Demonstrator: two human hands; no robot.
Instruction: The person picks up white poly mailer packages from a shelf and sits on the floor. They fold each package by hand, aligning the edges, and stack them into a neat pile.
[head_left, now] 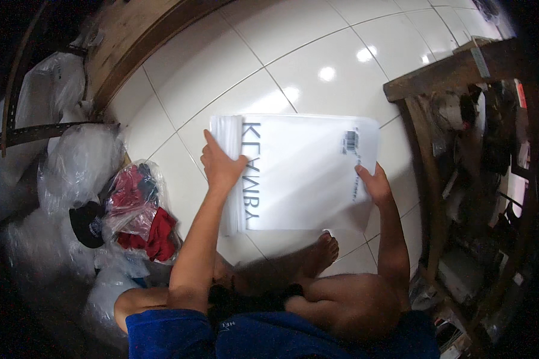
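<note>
A flat stack of white frosted plastic zip bags [305,173] lies across in front of me, above the tiled floor. Dark lettering runs down its left part, and a barcode with small print is near its right edge. My left hand [223,167] grips the thick, layered zip edge on the left, thumb on top and index finger stretched along the side. At the opposite edge, my right hand [374,184] pinches the bags with its thumb on top; its other fingers are hidden underneath.
Clear plastic-wrapped bundles [78,158] pile up at the left, beside red cloth in clear plastic [153,230] and a black cap [87,224]. A wooden rack [449,78] holding dark items stands at the right. My bare foot [326,248] rests below the bags.
</note>
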